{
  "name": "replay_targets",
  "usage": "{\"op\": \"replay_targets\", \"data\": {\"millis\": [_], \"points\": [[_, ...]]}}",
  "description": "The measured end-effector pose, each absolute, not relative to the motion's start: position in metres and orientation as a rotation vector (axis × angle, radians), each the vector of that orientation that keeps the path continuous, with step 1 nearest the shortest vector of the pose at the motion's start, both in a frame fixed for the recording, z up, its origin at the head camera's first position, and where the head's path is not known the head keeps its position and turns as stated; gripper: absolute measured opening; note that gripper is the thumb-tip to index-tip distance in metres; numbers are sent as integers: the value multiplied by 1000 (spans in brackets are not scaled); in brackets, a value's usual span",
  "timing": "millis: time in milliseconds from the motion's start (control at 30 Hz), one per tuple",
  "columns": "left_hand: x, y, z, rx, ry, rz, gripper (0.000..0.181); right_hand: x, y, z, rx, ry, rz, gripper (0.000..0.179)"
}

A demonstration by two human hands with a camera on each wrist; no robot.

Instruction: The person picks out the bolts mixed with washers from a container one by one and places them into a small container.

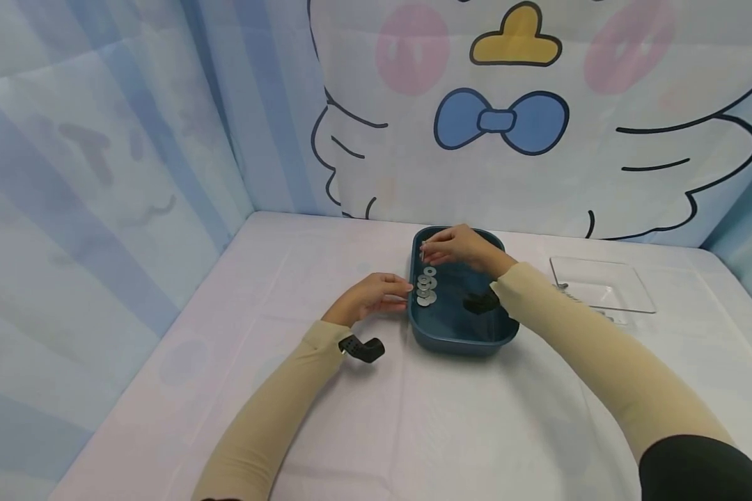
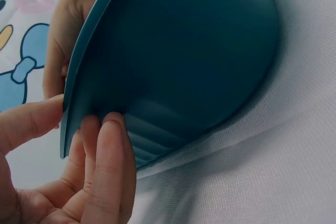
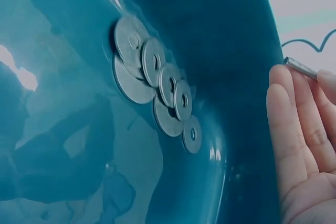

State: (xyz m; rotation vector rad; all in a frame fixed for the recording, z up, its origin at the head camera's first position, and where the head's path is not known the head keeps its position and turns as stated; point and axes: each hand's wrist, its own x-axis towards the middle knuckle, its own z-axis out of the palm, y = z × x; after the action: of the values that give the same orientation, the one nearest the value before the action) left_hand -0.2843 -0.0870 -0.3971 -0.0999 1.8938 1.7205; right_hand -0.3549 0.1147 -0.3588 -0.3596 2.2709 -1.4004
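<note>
A dark teal bin [image 1: 464, 341] stands on the table, with several flat metal washers [image 3: 181, 100] lying overlapped along its left side. My left hand [image 1: 376, 296] is at the bin's left wall. In the left wrist view its thumb touches the rim while the fingers [image 2: 107, 156] bend against the outer wall, gripping the edge. Over the bin's far left corner, my right hand [image 1: 460, 247] pinches a thin threaded metal screw [image 3: 300, 67] between thumb and fingers. Part of the screw is hidden behind the thumb in the right wrist view.
A clear plastic tray [image 1: 623, 309] sits right of the bin, behind my right forearm, with small metal parts [image 1: 562, 286] by its left side. Printed cloth walls [image 1: 501, 188] rise at the back and left. A white cloth [image 1: 476, 431] covers the table.
</note>
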Motion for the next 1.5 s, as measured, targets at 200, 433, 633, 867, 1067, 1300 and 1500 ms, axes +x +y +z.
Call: {"op": "replay_targets", "data": {"millis": [200, 433, 633, 867, 1067, 1300, 1500], "points": [[-284, -88, -398, -88, 1891, 1721, 31, -346, 117, -354, -403, 2215, -1399, 36], [-284, -88, -398, -102, 1884, 1721, 32, -335, 120, -344, -471, 2181, -1389, 36], [-285, -87, -398, -108, 1885, 1725, 32, -325, 127, -335, -520, 2176, -1344, 39], [-284, -86, -398, -112, 1887, 1730, 30, -314, 138, -325, -539, 2198, -1267, 42], [-282, -86, -397, -110, 1898, 1729, 31, -305, 151, -318, -551, 2229, -1226, 36], [-282, -85, -397, -104, 1915, 1728, 29, -298, 170, -310, -557, 2249, -1204, 36], [-283, -85, -398, -107, 1910, 1728, 29, -296, 190, -304, -522, 2261, -1208, 34]]}}
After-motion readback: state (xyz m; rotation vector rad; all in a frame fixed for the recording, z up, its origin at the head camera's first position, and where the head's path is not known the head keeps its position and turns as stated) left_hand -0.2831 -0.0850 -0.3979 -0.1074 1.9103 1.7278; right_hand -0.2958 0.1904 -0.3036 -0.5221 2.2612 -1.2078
